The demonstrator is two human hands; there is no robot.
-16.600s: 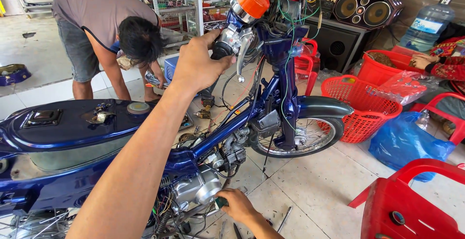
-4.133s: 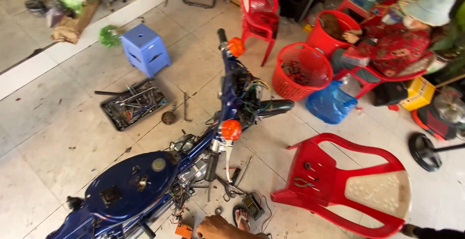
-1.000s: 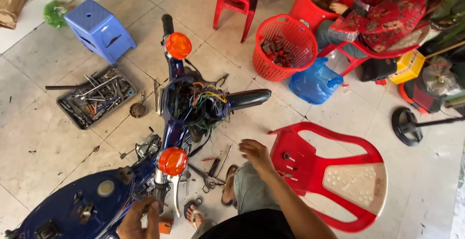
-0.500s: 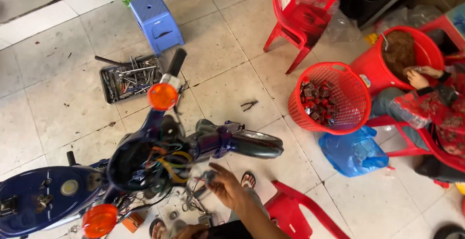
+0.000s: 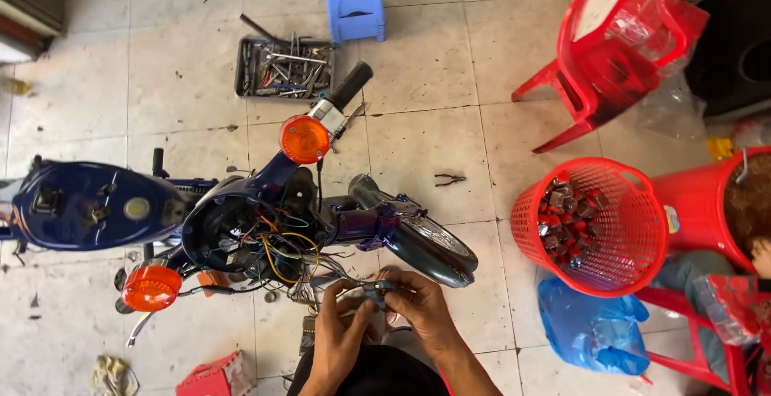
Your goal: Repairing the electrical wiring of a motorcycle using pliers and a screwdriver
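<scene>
A small dark connector part (image 5: 377, 287) sat pinched between both hands' fingertips, just below the blue motorcycle's (image 5: 265, 219) open headlight housing. Loose yellow, green and red wires (image 5: 277, 255) spilled from that housing down toward the part. The bike stood upright on the tiled floor, orange indicators out on either side, front wheel turned right.

Passage ahead of both hands is blocked by the dark blue motorcycle (image 5: 265, 211) with exposed coloured wiring (image 5: 277, 247). Bare tiled floor (image 5: 426, 115) lies open beyond, bounded by a red plastic mesh basket (image 5: 598, 231) to the right.
</scene>
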